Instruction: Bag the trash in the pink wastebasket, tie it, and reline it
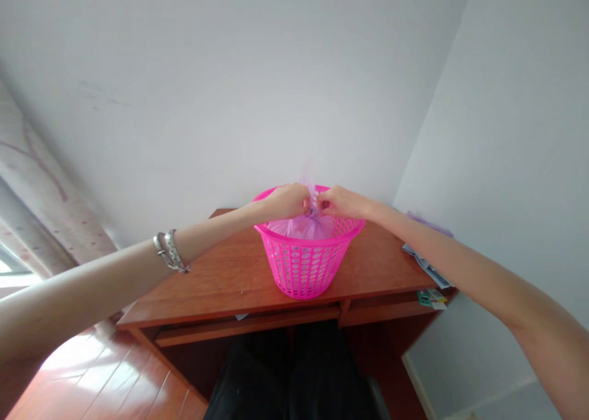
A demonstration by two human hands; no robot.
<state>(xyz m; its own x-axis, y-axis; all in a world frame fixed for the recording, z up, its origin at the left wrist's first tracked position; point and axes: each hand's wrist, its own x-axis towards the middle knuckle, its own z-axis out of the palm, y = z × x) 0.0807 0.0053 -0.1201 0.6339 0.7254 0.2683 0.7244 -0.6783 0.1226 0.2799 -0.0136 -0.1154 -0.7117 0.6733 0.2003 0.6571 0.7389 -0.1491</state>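
Note:
A bright pink plastic basket (304,267) with a lattice of holes stands upright on the wooden desk. Inside it sits a thin, translucent purple plastic bag (310,228), gathered at its neck. My left hand (291,200) is closed on the left side of that neck, above the basket's rim. From the other side, my right hand (338,202) pinches the neck, its fingers close to the left ones. Loose plastic sticks up blurred between the hands. What the bag contains cannot be made out.
The reddish-brown desk (221,260) stands against a pale wall (276,89). Papers (426,263) and a purple item (430,224) lie at its right end. Small packets (432,298) poke out of the right drawer. A curtain (41,181) hangs at the left.

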